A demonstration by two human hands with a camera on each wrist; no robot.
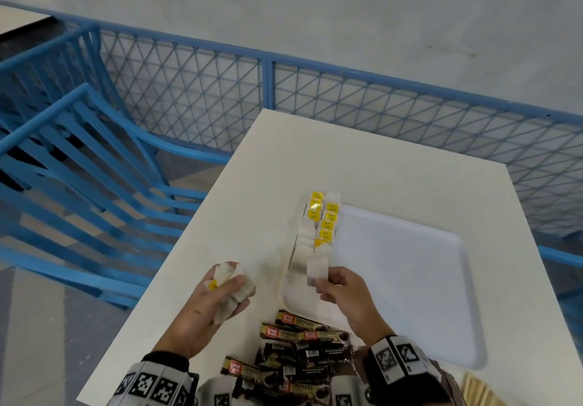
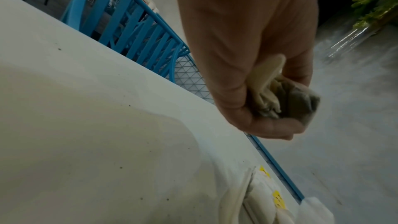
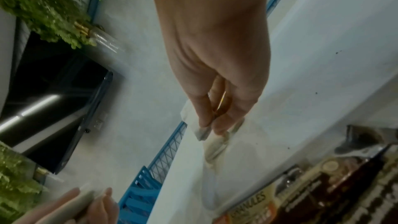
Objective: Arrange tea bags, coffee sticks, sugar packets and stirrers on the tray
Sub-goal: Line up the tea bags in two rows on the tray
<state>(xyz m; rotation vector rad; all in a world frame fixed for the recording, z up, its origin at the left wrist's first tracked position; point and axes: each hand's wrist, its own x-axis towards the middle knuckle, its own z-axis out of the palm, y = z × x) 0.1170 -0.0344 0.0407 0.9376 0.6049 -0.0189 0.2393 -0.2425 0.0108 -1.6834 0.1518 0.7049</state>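
**Me:** White paper tea bag (image 1: 317, 270), pinched at its lower edge between my right hand's (image 1: 345, 292) thumb and fingertips, hangs over the white tray's (image 1: 410, 279) near-left part, at the near end of two rows of tea bags (image 1: 318, 225) with yellow tags that run toward twelve o'clock along its left rim.

**Helper:** And your other hand?

**Me:** My left hand (image 1: 211, 304), at nine o'clock from the tray, curls round a crumpled bunch of spare tea bags (image 1: 232, 285).

**Helper:** How should this one go down?

**Me:** I'd judge: lay it flat, overlapping the last bag, tag facing up like the others, then let go gently so the row stays straight.

**Helper:** Any writing?

**Me:** The coffee sticks (image 1: 293, 358) heaped on the white table (image 1: 362, 159) at six o'clock read "Great Taste Granules". The tags' marks are too small to read. At five o'clock, pale wooden stirrers (image 1: 479, 390) peek in.
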